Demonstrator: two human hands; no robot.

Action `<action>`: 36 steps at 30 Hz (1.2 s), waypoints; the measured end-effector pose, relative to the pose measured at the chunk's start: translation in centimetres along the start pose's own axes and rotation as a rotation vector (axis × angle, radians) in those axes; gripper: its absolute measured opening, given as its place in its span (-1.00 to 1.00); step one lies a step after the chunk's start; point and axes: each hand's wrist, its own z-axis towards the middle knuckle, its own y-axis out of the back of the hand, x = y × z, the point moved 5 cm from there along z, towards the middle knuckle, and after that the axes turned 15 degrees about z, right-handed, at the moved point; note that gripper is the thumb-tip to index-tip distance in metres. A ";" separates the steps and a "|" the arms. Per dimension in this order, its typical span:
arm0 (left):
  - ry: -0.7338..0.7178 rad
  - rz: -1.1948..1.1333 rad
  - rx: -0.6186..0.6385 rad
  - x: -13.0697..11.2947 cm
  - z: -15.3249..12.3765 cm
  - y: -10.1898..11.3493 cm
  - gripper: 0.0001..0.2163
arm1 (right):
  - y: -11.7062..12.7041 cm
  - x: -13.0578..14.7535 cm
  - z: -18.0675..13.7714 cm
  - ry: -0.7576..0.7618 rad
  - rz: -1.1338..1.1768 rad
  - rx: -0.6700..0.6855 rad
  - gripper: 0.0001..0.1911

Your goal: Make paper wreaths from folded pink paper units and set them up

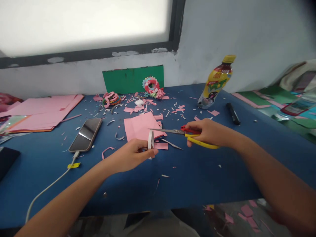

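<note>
Pinched between the thumb and fingers of my left hand (132, 154) is a thin white ring (150, 140), held upright on edge above the table. My right hand (211, 131) grips scissors (202, 143) with red and yellow handles. The blades point left and look nearly closed, their tip close to the ring's upper edge; whether they touch it I cannot tell. Beneath and behind both hands lies a stack of pink paper (138, 125) with cut strips around it. A slim silvery tool (172, 144) rests between the hands on the table.
A phone (86, 135) on a charging cable lies left, near pink sheets (49, 112). Toothed paper rings (151, 86) and scattered scraps sit at the back by a green board (133, 79). To the right are a yellow-labelled bottle (215, 84) and a black marker (232, 113).
</note>
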 end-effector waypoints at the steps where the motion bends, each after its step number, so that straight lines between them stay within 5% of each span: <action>1: -0.005 -0.002 -0.021 0.0 0.0 0.0 -0.68 | 0.2 -0.4 0.2 -0.004 0.014 -0.023 -0.76; 7: -0.031 -0.020 -0.111 -0.4 -0.1 1.0 -0.68 | 1.4 -4.5 1.5 -0.198 -0.186 -0.319 -0.56; 12: -0.103 -0.051 -0.241 -1.8 -0.1 2.0 -0.72 | 1.1 -5.6 2.4 -0.133 -0.170 -0.309 -0.55; 18: -0.267 -0.085 -0.214 -3.2 1.0 0.8 -0.77 | 2.1 -1.6 0.8 0.047 0.018 -0.383 -0.54; 20: -0.308 -0.163 -0.228 -3.3 1.5 0.2 -0.77 | 1.4 1.1 0.2 0.218 0.493 -0.282 -0.54; 22: -0.310 -0.211 -0.206 -3.2 2.0 -0.4 -0.76 | 0.6 3.6 -0.1 0.349 0.725 -0.209 -0.59; 30: -0.080 -0.496 -0.436 -2.1 0.6 2.3 -0.83 | 0.0 5.9 1.6 0.390 0.879 -0.420 -0.82; 36: -0.010 -0.619 -0.561 -1.0 -0.6 2.8 -0.75 | -2.1 6.5 0.7 0.379 0.929 -0.369 -0.80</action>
